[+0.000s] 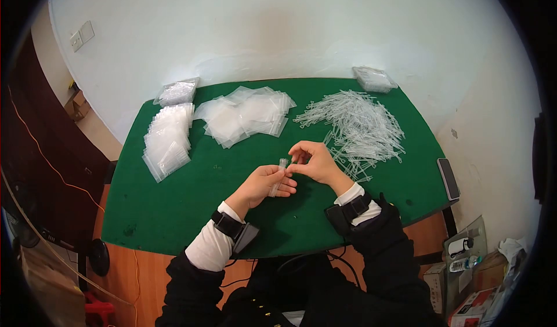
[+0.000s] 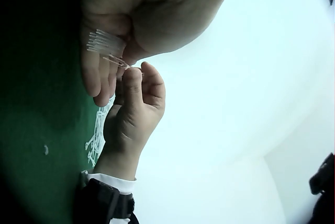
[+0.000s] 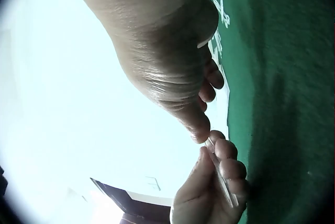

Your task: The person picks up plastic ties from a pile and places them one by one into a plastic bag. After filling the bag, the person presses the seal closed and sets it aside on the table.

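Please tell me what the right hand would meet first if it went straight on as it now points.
The right hand would probably meet the clear pieces in the left hand; depth is unclear.

Head view: diffuse, moderately bright light covers the pale wall (image 1: 278,31); soft shadow darkens the green tabletop (image 1: 232,170) below the hands. Wide-angle distortion bows straight edges, and black vignetting rounds the corners. Left wrist view: the wall is washed out to pale cyan, the tabletop sinks to near-black, and the left hand (image 2: 152,15) is shaded and soft in detail. Right wrist view: the wall is overexposed, glare peaks at lower left, sheen marks the right hand (image 3: 162,51), and distant detail blurs.
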`<state>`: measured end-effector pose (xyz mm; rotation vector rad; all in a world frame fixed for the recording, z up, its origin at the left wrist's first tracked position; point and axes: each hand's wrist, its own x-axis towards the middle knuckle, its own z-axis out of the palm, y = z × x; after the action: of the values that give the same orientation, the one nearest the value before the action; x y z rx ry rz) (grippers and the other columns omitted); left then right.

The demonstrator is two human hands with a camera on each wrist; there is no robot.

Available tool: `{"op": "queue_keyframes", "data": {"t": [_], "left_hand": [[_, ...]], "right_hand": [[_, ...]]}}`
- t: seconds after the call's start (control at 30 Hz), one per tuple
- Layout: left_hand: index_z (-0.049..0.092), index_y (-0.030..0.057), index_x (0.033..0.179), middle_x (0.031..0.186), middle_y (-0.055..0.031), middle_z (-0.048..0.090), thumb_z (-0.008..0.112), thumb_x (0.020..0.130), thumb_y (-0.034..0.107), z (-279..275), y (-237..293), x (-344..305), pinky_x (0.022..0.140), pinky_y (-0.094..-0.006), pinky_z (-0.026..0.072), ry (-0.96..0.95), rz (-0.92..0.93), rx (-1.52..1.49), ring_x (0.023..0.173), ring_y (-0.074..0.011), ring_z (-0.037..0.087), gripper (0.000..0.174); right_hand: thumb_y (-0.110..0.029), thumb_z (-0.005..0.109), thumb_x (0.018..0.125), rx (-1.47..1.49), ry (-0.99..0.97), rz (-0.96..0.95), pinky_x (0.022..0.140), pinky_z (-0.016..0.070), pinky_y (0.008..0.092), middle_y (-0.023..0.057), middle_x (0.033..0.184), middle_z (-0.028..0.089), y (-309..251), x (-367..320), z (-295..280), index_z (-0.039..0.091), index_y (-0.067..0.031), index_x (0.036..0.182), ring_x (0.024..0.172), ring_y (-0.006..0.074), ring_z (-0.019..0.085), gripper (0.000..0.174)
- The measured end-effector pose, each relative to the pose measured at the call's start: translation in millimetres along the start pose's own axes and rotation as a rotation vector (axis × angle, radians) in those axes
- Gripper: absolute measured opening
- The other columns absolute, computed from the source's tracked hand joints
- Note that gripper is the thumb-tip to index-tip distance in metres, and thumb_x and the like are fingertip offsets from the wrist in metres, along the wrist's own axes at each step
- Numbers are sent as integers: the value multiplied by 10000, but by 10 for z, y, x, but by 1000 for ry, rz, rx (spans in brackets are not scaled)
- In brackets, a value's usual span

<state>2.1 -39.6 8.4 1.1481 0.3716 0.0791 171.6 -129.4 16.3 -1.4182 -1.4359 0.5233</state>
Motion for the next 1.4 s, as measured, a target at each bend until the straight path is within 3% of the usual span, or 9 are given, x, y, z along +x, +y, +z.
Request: {"op": "queue_keyframes", "data": {"t": [0.33, 0.73, 1.4], "left_hand": [[479, -18, 1070, 967, -121, 578, 385, 940, 201, 11, -29, 4, 766, -302, 502, -28, 24, -8, 849, -197, 602, 271], [460, -15, 1088, 989, -125, 571, 382, 940, 174, 5, -67, 33, 790, -311, 495, -43, 88, -66, 877, -198, 596, 252], [479, -7, 1069, 907, -88, 581, 387, 934, 139, 40, -104, 62, 728, -279, 501, 55, 168, -50, 803, -167, 598, 219]], "right_hand": [[-88, 720, 634, 63, 32, 22, 626, 488, 228, 94, 866, 651, 5, -17, 58, 613, 25, 977, 665, 107, 606, 376], [-80, 664, 715, 123, 8, 43, 652, 492, 234, 119, 831, 659, 44, -29, 116, 609, 39, 1000, 695, 118, 616, 314], [-74, 650, 733, 160, 65, 41, 648, 490, 226, 97, 797, 661, 16, -25, 153, 616, 45, 961, 699, 99, 612, 260]]}}
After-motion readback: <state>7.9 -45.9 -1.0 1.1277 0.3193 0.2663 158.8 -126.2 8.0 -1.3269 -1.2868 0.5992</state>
